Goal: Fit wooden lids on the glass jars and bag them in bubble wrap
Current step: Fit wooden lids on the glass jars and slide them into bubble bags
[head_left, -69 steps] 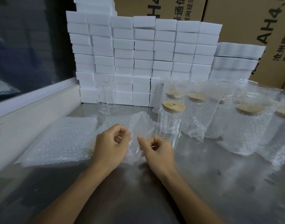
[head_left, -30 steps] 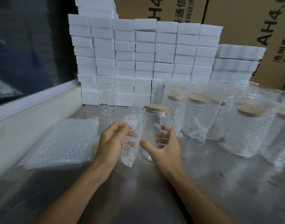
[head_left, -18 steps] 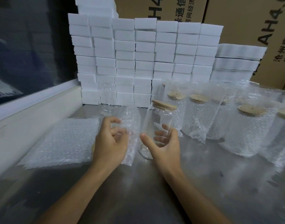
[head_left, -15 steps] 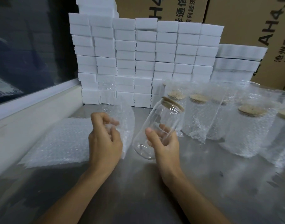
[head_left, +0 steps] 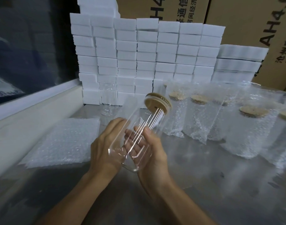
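At the centre of the frame the lidded glass jar [head_left: 135, 135] is held tilted above the table [head_left: 204, 184], its wooden lid [head_left: 157, 103] toward the upper right, with the right hand [head_left: 152, 153] curled round its lower body and the left hand [head_left: 105, 148] cupped against its left side, though whether that hand also pinches a bubble-wrap bag cannot be told. The jar looks rigid, smooth, slippery and breakable, so it is best gripped around the body, not by the lid, which may pull off. Flat bubble-wrap bags [head_left: 62, 143] lie at left, bagged jars [head_left: 246, 132] crowd the right close by, an unlidded jar [head_left: 107, 98] stands before the white foam blocks [head_left: 147, 54], and cardboard boxes [head_left: 246, 21] fill the top.
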`<act>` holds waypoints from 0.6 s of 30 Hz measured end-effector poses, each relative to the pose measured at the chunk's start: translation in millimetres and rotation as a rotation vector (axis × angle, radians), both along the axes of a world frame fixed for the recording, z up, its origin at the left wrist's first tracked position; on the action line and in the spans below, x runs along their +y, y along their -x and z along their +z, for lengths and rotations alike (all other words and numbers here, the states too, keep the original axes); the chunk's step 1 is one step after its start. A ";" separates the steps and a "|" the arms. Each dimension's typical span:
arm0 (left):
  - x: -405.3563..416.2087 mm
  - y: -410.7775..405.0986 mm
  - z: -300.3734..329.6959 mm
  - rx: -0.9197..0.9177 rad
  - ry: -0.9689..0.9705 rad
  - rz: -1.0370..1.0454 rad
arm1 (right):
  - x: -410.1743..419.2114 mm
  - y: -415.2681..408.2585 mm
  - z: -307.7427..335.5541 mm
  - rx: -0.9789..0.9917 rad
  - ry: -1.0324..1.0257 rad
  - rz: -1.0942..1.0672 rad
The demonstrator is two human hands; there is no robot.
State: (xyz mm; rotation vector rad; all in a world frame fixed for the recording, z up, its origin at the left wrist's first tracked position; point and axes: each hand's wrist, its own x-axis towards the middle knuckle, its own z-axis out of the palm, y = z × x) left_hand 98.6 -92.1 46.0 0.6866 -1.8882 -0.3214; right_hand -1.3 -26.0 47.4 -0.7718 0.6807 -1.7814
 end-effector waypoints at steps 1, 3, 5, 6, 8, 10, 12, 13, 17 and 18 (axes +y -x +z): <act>0.3 6.3 -3.5 -0.012 -0.037 -0.020 | -1.3 0.7 1.3 -0.001 0.009 0.005; -2.5 18.4 -11.8 -0.094 -0.092 -0.039 | -2.5 2.0 8.0 0.020 0.097 0.055; -5.3 28.9 -18.6 -0.156 -0.211 -0.035 | -5.3 3.1 9.6 0.042 0.277 0.160; -6.8 28.6 -20.4 -0.143 -0.246 -0.041 | -6.5 7.1 8.6 0.036 0.232 0.135; -10.4 23.6 -19.5 -0.104 -0.265 -0.072 | -9.0 18.6 2.2 0.037 0.081 -0.004; -12.4 18.0 -18.1 -0.111 -0.250 -0.086 | -9.9 29.6 -4.8 0.010 0.047 -0.082; -13.1 22.3 -16.7 -0.078 -0.223 -0.054 | -10.5 35.8 -7.9 0.084 -0.006 -0.192; -13.4 24.0 -16.2 -0.070 -0.218 -0.050 | -9.6 37.3 -8.6 0.190 -0.030 -0.242; -15.6 22.6 -21.1 -0.101 -0.181 -0.028 | -5.1 35.6 -12.5 0.511 0.005 -0.268; -16.8 21.7 -22.1 -0.108 -0.167 -0.011 | -6.1 34.3 -13.2 0.540 0.028 -0.250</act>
